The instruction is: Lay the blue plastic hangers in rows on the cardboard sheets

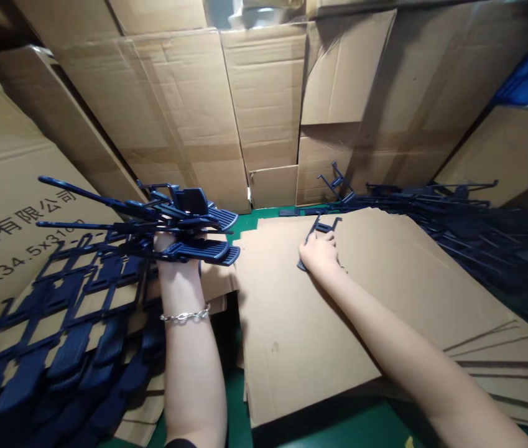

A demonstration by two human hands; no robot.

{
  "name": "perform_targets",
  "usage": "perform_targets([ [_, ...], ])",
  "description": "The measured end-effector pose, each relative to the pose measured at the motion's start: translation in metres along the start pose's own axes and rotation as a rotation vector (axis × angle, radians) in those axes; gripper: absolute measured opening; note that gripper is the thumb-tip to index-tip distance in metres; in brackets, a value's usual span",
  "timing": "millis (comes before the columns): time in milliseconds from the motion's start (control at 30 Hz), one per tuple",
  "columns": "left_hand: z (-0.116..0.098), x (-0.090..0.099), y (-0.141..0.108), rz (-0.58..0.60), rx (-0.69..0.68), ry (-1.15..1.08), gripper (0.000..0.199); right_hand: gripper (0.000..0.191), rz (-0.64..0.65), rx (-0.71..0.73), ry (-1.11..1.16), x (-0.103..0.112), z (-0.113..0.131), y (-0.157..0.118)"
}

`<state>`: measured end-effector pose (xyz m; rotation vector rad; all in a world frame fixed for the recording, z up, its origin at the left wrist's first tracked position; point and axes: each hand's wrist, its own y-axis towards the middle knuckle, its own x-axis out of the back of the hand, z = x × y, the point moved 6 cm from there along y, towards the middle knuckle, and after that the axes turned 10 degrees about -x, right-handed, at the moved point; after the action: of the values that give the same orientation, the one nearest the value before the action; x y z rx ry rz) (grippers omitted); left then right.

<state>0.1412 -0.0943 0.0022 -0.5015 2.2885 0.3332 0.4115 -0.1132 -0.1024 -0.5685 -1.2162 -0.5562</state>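
Observation:
My left hand (165,241) is closed around a bunch of dark blue plastic frame parts (191,202), which have long thin arms and flat ribbed pads. The bunch hides most of its fingers. On the cardboard stack, my right hand (321,252) grips a single plastic frame part (324,228) of the same dark colour. Its crossbar and two thin arms stick out beyond the fingers, and a pad end shows under the hand. The sheets of cardboard (282,336) lie flat beneath it.
To the left, rows of similar frame parts (70,348) overlap on cardboard. A tangled heap of them (469,230) lies at the right. Cardboard boxes (184,112) form a wall behind, and a printed box (16,205) stands at the left. Green surface (338,423) shows below the stack.

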Motion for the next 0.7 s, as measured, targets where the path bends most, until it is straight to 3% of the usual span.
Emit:
perform_targets([
  [100, 0.003, -0.003, 0.000, 0.022, 0.019, -0.046, 0.037, 0.048, -0.019, -0.020, 0.008, 0.009, -0.013, 0.013],
  [200, 0.002, -0.006, -0.001, 0.080, 0.016, -0.115, 0.035, 0.055, -0.043, 0.059, 0.016, 0.017, -0.015, 0.015],
  [367, 0.001, -0.006, -0.002, 0.139, -0.006, -0.123, 0.033, 0.045, -0.215, 0.461, 0.095, 0.026, 0.011, -0.007],
  [500, 0.002, 0.000, 0.007, 0.128, -0.015, -0.085, 0.030, 0.039, -0.049, 0.726, 0.323, 0.014, 0.030, -0.036],
  [600, 0.002, 0.012, 0.018, 0.092, -0.018, -0.055, 0.027, 0.035, 0.017, 0.862, 0.333, 0.004, 0.040, -0.062],
  [700, 0.001, 0.015, 0.024, 0.179, -0.043, -0.021, 0.028, 0.041, 0.015, 0.855, 0.262, -0.007, 0.047, -0.078],
])
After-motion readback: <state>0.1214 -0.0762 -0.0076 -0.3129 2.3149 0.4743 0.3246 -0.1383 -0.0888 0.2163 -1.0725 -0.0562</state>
